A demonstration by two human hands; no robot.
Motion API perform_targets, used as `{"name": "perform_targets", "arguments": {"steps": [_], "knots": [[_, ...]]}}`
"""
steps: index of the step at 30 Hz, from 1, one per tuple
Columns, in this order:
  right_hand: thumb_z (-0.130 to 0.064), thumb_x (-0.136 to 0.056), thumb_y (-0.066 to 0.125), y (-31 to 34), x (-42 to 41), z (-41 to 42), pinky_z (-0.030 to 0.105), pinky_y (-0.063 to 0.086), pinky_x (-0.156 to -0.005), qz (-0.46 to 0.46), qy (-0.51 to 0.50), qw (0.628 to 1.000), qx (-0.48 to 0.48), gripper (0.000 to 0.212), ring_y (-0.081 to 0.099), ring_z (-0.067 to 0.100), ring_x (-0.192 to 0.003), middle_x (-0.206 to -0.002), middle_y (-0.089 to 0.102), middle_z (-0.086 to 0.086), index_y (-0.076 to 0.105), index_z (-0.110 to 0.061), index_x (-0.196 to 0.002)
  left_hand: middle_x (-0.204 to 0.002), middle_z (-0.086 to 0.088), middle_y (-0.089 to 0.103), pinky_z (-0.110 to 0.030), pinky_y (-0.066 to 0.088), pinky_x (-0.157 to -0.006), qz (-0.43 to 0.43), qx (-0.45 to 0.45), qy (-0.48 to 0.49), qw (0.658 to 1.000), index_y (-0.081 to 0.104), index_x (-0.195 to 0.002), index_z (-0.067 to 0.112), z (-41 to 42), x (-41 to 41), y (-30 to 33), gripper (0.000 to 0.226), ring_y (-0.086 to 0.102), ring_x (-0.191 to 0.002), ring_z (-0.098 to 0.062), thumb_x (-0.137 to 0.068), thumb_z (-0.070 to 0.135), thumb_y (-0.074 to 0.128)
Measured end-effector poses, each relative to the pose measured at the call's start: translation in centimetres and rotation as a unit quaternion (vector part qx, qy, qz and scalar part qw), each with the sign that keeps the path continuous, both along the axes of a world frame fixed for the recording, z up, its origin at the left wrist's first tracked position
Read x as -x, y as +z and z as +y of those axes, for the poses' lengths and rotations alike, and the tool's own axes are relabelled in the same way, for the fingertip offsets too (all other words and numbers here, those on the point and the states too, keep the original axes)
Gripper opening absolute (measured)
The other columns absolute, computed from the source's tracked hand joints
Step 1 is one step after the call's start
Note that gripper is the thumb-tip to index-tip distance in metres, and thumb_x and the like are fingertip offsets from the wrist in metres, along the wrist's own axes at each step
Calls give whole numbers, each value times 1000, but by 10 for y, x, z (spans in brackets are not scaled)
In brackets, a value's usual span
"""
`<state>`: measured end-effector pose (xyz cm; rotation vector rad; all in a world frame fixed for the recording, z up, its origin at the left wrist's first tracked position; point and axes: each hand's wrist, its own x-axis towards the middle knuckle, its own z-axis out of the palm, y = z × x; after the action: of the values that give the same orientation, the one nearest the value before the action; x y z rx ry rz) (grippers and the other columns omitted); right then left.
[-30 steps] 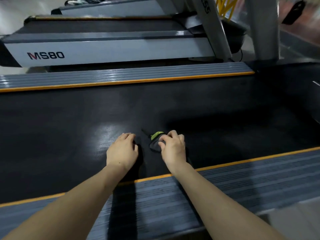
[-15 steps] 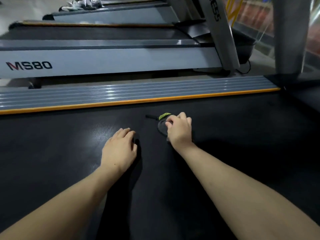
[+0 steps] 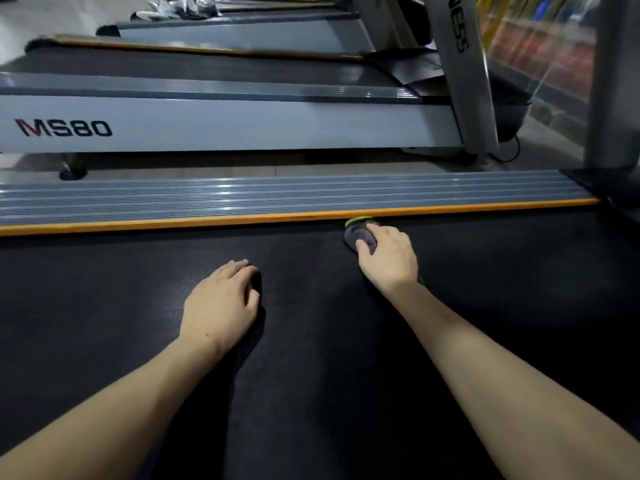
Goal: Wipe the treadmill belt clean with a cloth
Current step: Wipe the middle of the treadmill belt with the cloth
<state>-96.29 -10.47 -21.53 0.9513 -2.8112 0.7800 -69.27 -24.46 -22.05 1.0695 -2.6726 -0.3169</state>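
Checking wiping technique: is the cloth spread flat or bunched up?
Bunched. The cloth is a small dark wad with a green edge under the right hand, at the belt's far edge.

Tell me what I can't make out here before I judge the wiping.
Head view only:
- Cloth: mostly hidden under the right hand; its full shape is unclear.
- Left hand: fingers curl onto the belt, fingertips hidden.
- Belt dirt: surface too dark to judge.
- Upright lettering: cut off by the top edge.

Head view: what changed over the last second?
The right hand pushed the grey-green cloth across the belt from the near side up to the far orange edge strip. The left hand stayed resting flat on the belt.
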Motion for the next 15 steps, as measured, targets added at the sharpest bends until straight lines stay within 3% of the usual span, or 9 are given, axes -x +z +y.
{"name": "perform_targets", "arguments": {"steps": [4, 8, 11, 15], "knots": [[-31, -89, 63, -5, -44, -22, 39, 42, -98, 15, -13, 999, 47, 39, 54, 35, -111, -124, 62, 10, 65, -24, -127, -146, 6, 54, -40, 38, -111, -12, 4, 23, 1000, 63, -130, 27, -12, -23, -1, 39, 41, -140, -19, -95, 28, 46], [-26, -78, 74, -12, -144, -83, 37, 51, -82, 47, 89, 990, 101, 26, 60, 34, -91, -106, 68, 9, 76, -24, -104, -142, 6, 56, -43, 41, -109, -18, -1, 54, 998, 63, -127, 29, -24, -58, -4, 38, 45, -135, -20, -93, 29, 47], [-28, -83, 69, -11, -189, -126, 40, 49, -86, 36, 185, 978, 85, 19, 55, 33, -100, -112, 63, 7, 75, -25, -101, -144, 7, 55, -41, 41, -108, -25, 5, 49, 998, 63, -128, 28, -28, -76, -3, 38, 46, -136, -18, -94, 29, 46], [-29, -89, 62, -10, -138, -89, 38, 51, -88, 68, 241, 967, 43, 20, 56, 29, -104, -113, 65, 0, 75, -31, -104, -144, 10, 56, -38, 42, -108, -28, 27, 18, 999, 64, -129, 28, -32, -88, -3, 50, 46, -138, -13, -92, 37, 32]]}}
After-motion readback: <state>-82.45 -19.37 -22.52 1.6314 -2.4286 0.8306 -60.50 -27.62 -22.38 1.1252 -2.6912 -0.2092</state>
